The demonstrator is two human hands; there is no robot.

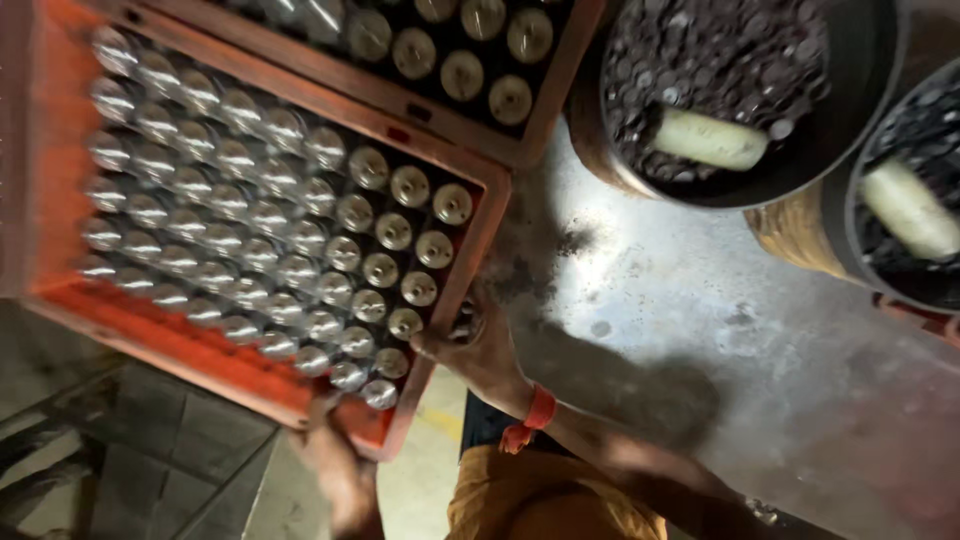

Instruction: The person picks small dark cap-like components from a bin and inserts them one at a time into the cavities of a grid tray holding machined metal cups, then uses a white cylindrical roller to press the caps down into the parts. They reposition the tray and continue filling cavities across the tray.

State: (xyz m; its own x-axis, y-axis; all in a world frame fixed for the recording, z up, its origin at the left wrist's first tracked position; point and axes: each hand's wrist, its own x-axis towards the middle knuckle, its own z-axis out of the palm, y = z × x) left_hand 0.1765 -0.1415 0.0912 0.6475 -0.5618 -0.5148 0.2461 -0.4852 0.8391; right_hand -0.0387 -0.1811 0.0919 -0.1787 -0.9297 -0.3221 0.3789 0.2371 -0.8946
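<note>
Orange tray (130,330) of silver cylinders (270,220): both hands closed on it, left (335,455) beneath, right (475,345) at edge.

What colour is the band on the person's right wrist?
Orange-red, a band tied at the right hand's wrist; head view.

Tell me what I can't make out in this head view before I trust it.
- Left hand: blurred, under the red tray corner; its grip is unclear.
- Right hand: fingers at the tray's right rim, blurred and in shadow.
- Silver caps: left rows smeared by motion and glare.
- Second tray: cut off by the top edge.
- Right tub: cut off by the right edge.
</note>
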